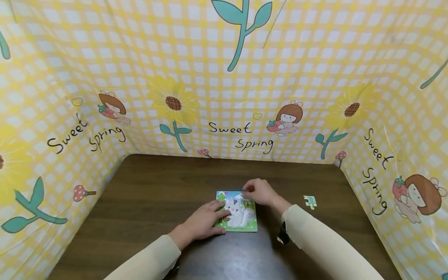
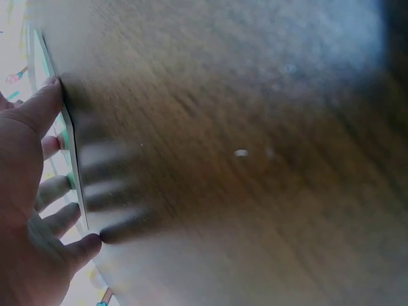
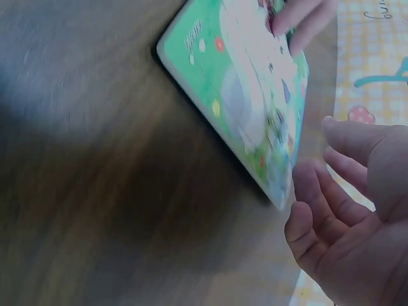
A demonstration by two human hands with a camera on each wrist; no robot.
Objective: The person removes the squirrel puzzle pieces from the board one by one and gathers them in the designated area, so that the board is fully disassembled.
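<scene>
Yellow-and-white checked cloth (image 1: 140,42) at left, top and right of frame. Sunflower (image 1: 173,103) left of middle; black words "Sweet Spring" (image 1: 230,128) beside. Brown wood table (image 1: 168,177) at bottom. Pale patch (image 1: 232,258) low down, maybe light shining.

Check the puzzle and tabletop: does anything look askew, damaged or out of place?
Only the loose puzzle piece stands out: it lies alone on the table, right of the puzzle board and apart from it. I see no spill or damage, though the board is partly covered.
</scene>
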